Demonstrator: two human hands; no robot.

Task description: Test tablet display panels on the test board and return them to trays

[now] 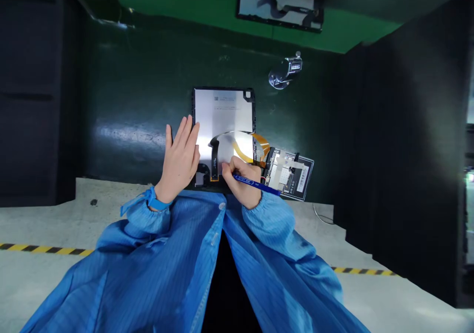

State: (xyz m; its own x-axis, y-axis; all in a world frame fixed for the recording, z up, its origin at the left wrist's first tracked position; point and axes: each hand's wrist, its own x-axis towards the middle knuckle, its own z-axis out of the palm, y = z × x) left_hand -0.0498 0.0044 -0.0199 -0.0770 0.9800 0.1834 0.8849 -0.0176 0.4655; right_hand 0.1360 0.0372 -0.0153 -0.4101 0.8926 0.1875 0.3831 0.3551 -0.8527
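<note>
Head view: resting left hand (178, 160) open at left edge of display panel (225, 110), lying near on green bench (126, 101); gripping blue tool (258, 184) in right hand (242, 190) over panel's near end. Judging partway: seeing orange flex cable (262, 143) reaching circuit module (300, 180) at right; likely leaving near-end work unfinished.

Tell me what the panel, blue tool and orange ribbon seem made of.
Panel: smooth, silvery, perhaps metal or film, judging by its sheen.
Blue tool: smooth plastic or coated metal; even colour and white print fit both.
Orange ribbon: likely glossy plastic film, as it curves and shines.
</note>
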